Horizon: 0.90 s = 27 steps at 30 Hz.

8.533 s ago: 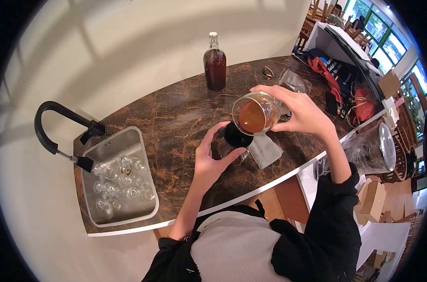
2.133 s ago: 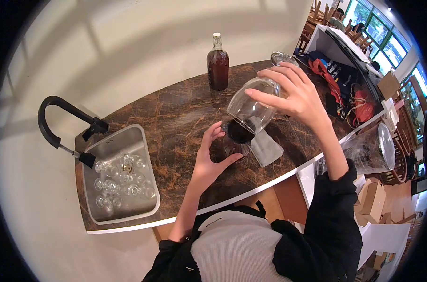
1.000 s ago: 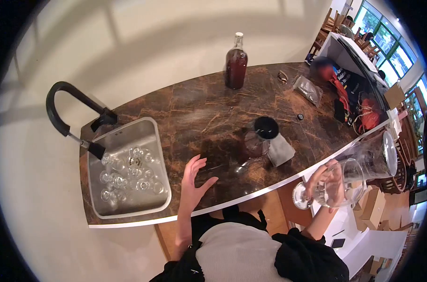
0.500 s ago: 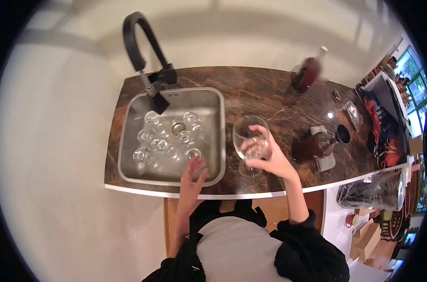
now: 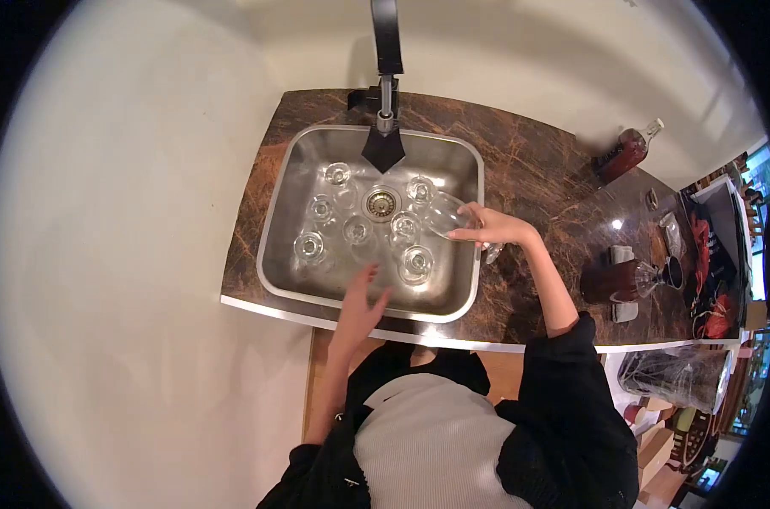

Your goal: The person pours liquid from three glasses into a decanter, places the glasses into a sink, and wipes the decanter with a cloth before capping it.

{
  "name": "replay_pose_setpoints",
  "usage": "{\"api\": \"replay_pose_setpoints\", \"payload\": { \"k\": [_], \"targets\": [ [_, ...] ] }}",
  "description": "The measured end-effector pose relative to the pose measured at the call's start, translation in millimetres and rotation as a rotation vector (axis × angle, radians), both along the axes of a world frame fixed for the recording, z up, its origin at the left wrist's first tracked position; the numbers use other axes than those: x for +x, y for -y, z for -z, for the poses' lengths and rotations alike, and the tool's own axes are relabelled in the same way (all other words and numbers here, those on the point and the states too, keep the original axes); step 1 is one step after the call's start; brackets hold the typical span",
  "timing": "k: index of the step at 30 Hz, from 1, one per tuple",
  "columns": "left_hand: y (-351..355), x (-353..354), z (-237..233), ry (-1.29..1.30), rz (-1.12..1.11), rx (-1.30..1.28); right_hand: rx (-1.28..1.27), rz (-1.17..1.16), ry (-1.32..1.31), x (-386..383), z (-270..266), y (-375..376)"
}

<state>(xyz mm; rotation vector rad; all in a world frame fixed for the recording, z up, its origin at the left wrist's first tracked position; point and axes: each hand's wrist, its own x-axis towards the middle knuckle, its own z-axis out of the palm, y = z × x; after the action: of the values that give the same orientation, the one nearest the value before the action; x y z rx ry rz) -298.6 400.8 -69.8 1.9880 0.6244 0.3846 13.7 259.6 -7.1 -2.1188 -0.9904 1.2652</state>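
Note:
My right hand (image 5: 485,227) is closed around a clear wine glass (image 5: 441,214) at the right side of the sink. The glass is tilted sideways, its bowl over the basin and its foot out past the right rim. My left hand (image 5: 361,307) hovers at the front rim with its fingers apart, holding nothing. Inside the steel sink (image 5: 268,246) stand several clear stemmed glasses, among them one (image 5: 416,264) near the front right and another (image 5: 311,247) at the left. They appear upside down, feet up.
A black faucet (image 5: 386,42) reaches over the sink. To the right on the brown stone counter (image 5: 529,161) are a bottle of dark red liquid (image 5: 629,154), a second dark red vessel with a black funnel (image 5: 614,280), folded grey cloths (image 5: 625,311) and a box of dark and red items (image 5: 711,246).
My right hand has brought the wine glass from above the counter over to the sink and tipped it from upright to sideways. My left hand stays low and open. The camera view has shifted.

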Motion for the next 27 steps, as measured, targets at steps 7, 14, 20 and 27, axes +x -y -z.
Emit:
{"api": "replay_pose_setpoints", "payload": {
  "k": [7,14,20,27],
  "targets": [
    [3,77,20,-0.038,0.291,0.366,-0.253,-0.120,0.232,4,13,-17],
    [0,96,48,-0.108,0.371,0.427,-0.397,-0.179,0.313,-5,23,-35],
    [-9,83,47,-0.172,0.363,0.339,-0.498,-0.317,0.418,-21,40,-51],
    [-36,49,53,-0.127,0.221,0.384,-0.803,-0.468,0.408,-47,94,-82]
  ]
}}
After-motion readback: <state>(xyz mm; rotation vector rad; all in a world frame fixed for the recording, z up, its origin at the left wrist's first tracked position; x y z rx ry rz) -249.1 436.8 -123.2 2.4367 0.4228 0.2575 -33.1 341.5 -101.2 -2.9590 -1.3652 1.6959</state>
